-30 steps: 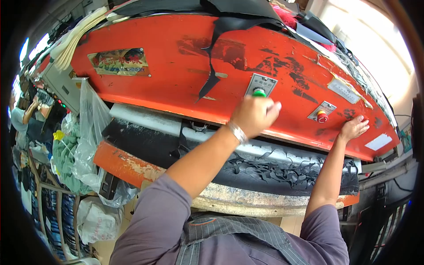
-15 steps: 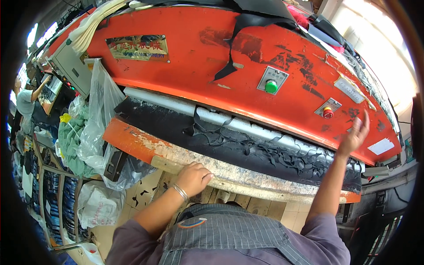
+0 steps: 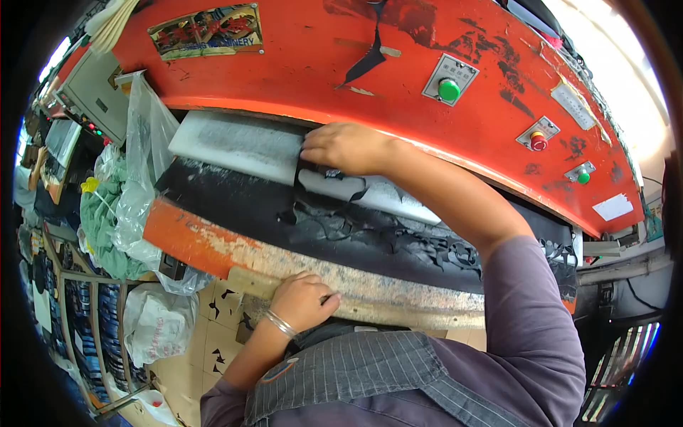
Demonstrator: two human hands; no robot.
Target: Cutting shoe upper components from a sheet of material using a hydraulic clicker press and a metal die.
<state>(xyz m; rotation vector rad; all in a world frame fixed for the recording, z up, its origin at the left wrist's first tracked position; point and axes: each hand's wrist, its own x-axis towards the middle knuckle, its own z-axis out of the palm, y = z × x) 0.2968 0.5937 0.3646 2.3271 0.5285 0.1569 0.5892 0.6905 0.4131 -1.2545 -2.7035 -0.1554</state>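
My right hand (image 3: 348, 148) reaches left across the machine, beneath the lower edge of its red beam (image 3: 299, 78). Its bent fingers are closed at the edge of a black cut-out sheet (image 3: 302, 186), whose thin strips trail over a white board (image 3: 235, 146); the fingertips are partly hidden. My left hand (image 3: 304, 302), with a bracelet at the wrist, is curled over the wooden rail (image 3: 250, 282) along the front of the machine. Between the hands, tangled black scraps (image 3: 377, 226) lie on a dark bed (image 3: 220, 191).
Green buttons (image 3: 448, 90) and a red knob (image 3: 538, 141) sit on the beam. Clear plastic bags (image 3: 146, 171) and green cloth (image 3: 107, 228) crowd the left side. A white sack (image 3: 162, 324) stands on the floor near scattered black scraps. Another person (image 3: 27, 174) is at far left.
My right hand has moved from beside the red knob, leftward and down to the black sheet. More of the white board shows now at its left end. My left hand stays on the rail.
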